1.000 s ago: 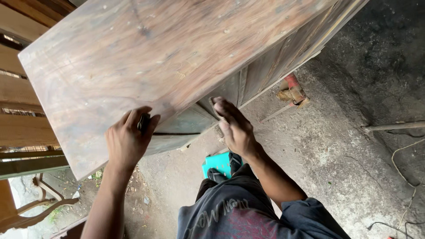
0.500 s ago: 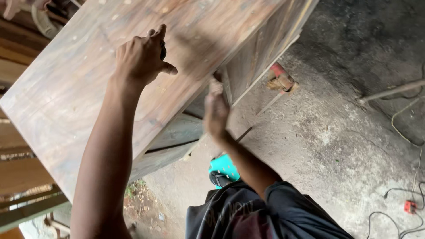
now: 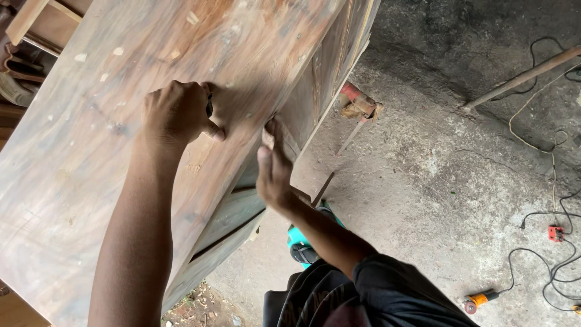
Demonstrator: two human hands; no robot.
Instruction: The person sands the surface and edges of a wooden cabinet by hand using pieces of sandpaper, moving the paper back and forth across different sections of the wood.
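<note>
Both hands are on the big wooden tabletop (image 3: 121,151): the left hand (image 3: 178,112) fisted around a small dark tool pressed on its patchy, half-smoothed face, the right hand (image 3: 273,172) flat-fingered against the near edge, much surface still rough.

A woodworking workshop: a large raw wooden panel (image 3: 121,139), a dusty concrete floor (image 3: 436,181), trailing power cords (image 3: 548,181), an orange power tool (image 3: 478,300) and stacked timber (image 3: 36,24).
</note>
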